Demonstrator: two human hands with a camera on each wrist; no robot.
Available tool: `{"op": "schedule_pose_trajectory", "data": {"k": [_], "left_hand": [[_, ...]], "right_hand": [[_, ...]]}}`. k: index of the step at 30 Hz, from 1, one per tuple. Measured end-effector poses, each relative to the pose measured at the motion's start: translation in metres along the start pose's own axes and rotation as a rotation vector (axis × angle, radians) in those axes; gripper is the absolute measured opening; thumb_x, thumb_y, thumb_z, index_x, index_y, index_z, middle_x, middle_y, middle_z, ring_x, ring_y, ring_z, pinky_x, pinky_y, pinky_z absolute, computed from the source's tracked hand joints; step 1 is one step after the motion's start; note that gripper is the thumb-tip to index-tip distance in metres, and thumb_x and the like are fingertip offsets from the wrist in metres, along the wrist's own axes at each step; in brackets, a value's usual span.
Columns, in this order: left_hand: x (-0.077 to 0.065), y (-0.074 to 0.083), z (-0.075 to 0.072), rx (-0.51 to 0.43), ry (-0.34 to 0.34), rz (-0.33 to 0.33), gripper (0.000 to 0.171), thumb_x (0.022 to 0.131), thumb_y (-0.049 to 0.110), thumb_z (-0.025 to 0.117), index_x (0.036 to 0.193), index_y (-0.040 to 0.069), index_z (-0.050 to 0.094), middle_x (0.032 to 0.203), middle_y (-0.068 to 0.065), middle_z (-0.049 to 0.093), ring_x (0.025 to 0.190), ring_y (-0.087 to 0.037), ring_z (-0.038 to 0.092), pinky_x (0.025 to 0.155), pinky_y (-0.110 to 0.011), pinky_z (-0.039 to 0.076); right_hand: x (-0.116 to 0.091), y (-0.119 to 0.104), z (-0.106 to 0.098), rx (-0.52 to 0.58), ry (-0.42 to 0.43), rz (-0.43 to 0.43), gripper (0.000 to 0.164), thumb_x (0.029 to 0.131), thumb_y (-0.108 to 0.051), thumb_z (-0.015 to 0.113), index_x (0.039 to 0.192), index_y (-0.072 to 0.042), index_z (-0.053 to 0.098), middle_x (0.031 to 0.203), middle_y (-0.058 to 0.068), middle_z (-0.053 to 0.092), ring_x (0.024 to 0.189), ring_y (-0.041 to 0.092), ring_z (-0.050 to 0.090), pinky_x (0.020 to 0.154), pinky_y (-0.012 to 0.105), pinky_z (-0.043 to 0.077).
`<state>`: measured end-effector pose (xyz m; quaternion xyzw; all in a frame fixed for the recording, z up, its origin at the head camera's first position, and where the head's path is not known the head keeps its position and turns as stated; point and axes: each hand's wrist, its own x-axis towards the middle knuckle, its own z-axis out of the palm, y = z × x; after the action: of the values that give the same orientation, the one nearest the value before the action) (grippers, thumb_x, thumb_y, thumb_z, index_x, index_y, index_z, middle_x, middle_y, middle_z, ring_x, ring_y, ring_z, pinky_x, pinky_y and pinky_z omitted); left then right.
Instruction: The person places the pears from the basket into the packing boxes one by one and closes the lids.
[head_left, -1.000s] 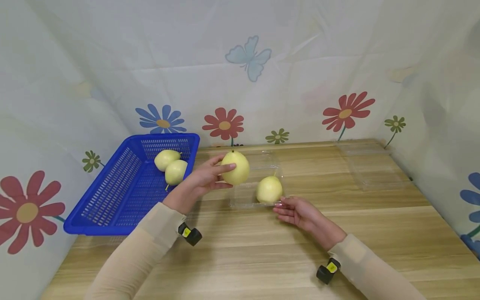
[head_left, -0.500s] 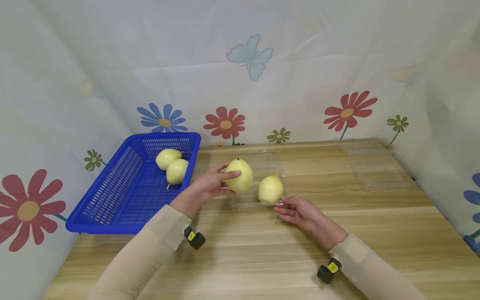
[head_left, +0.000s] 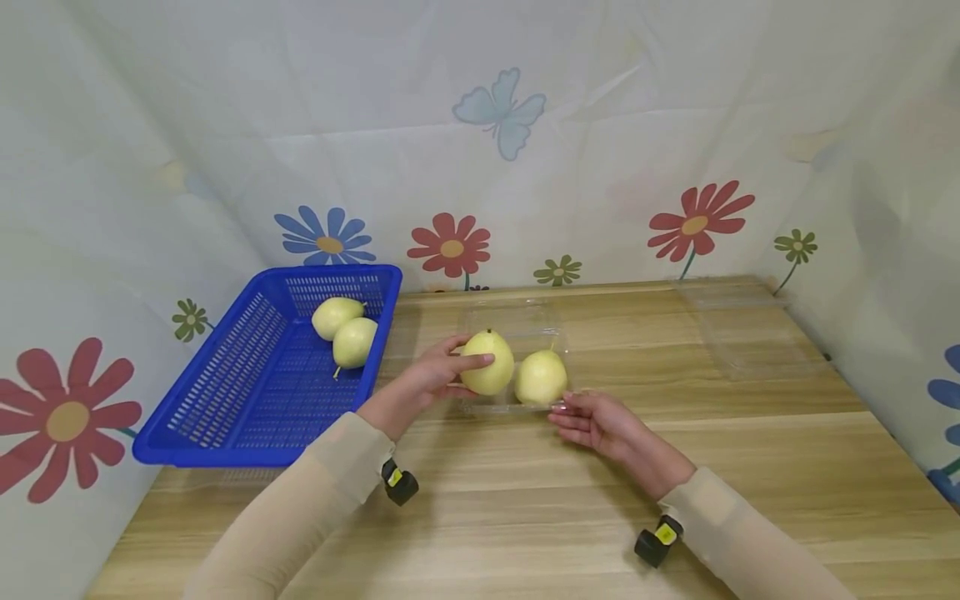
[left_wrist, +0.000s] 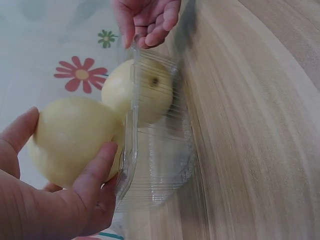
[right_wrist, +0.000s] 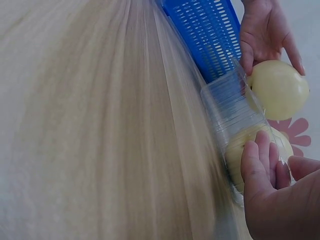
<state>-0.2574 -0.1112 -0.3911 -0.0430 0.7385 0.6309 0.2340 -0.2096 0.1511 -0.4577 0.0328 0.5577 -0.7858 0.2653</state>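
Observation:
My left hand (head_left: 433,375) grips a pale yellow pear (head_left: 489,363) between thumb and fingers, its stem upward. This pear is over the left part of a clear plastic box (left_wrist: 167,157), slightly above the rim in the left wrist view. A second pear (head_left: 541,377) sits inside the box on the right. At the box's near right corner, my right hand (head_left: 606,429) pinches the rim between thumb and fingers. The box's lid (head_left: 510,314) lies open toward the wall; its clear plastic is hard to make out.
To the left stands a blue basket (head_left: 262,457) with slotted sides, holding two pears (head_left: 337,318). Another clear plastic container (head_left: 757,333) lies at the table's far right. A flowered sheet (head_left: 600,167) hangs behind the wooden table (head_left: 510,517).
My left hand has carried its pear to the right and down, from above the box's left edge to close beside the other pear. The right hand has stayed at the rim.

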Motion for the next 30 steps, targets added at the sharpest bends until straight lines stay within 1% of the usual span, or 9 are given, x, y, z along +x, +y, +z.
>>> {"op": "schedule_pose_trajectory", "data": {"k": [6,12,18,23,26,27,30], "left_hand": [[0.001,-0.002,0.003,0.018,0.024,0.004,0.069,0.099,0.022,0.067,0.159,0.014,0.034,0.154,-0.023,0.046,0.125,-0.035,0.06,0.107,-0.054,0.054],[0.003,-0.004,0.009,0.097,0.074,0.043,0.07,0.096,0.024,0.073,0.156,0.014,0.04,0.153,-0.024,0.048,0.124,-0.037,0.063,0.102,-0.054,0.057],[0.004,-0.005,0.015,0.24,0.118,0.102,0.072,0.091,0.029,0.078,0.153,0.012,0.046,0.146,-0.024,0.056,0.116,-0.033,0.066,0.087,-0.045,0.064],[0.004,-0.006,0.02,0.356,0.15,0.127,0.07,0.088,0.033,0.082,0.149,0.014,0.052,0.142,-0.022,0.06,0.113,-0.029,0.065,0.078,-0.039,0.065],[0.004,-0.005,0.022,0.433,0.173,0.152,0.07,0.086,0.033,0.083,0.147,0.013,0.054,0.14,-0.022,0.061,0.114,-0.031,0.065,0.075,-0.038,0.065],[0.004,-0.005,0.022,0.471,0.184,0.168,0.07,0.086,0.034,0.083,0.147,0.012,0.055,0.141,-0.021,0.061,0.115,-0.031,0.065,0.077,-0.039,0.064],[0.004,-0.005,0.023,0.582,0.217,0.216,0.07,0.083,0.036,0.085,0.142,0.009,0.059,0.139,-0.02,0.063,0.121,-0.034,0.063,0.09,-0.043,0.061]], "right_hand": [[0.0,-0.001,0.0,-0.005,0.003,0.005,0.017,0.109,-0.01,0.04,0.101,-0.01,0.056,0.086,-0.004,0.073,0.084,0.006,0.074,0.083,0.025,0.063],[0.0,-0.001,0.0,-0.001,0.006,0.006,0.019,0.109,-0.01,0.041,0.099,-0.011,0.057,0.086,-0.003,0.074,0.084,0.007,0.075,0.084,0.025,0.063],[0.001,0.0,0.0,0.0,0.007,0.0,0.018,0.109,-0.01,0.041,0.101,-0.01,0.057,0.086,-0.003,0.074,0.084,0.007,0.075,0.084,0.025,0.063],[0.001,0.001,-0.001,-0.004,0.002,-0.007,0.016,0.109,-0.01,0.042,0.103,-0.008,0.057,0.087,-0.003,0.074,0.085,0.007,0.075,0.085,0.026,0.063],[0.001,0.002,-0.001,-0.005,0.002,-0.01,0.017,0.109,-0.01,0.042,0.103,-0.009,0.057,0.087,-0.003,0.075,0.085,0.007,0.075,0.085,0.026,0.063],[0.0,0.001,-0.001,-0.003,0.001,-0.011,0.017,0.109,-0.01,0.042,0.103,-0.009,0.057,0.087,-0.003,0.075,0.085,0.007,0.075,0.085,0.026,0.063],[0.0,0.002,0.0,0.003,-0.002,-0.014,0.017,0.109,-0.01,0.042,0.103,-0.008,0.057,0.087,-0.003,0.075,0.085,0.007,0.075,0.085,0.026,0.063]]}}
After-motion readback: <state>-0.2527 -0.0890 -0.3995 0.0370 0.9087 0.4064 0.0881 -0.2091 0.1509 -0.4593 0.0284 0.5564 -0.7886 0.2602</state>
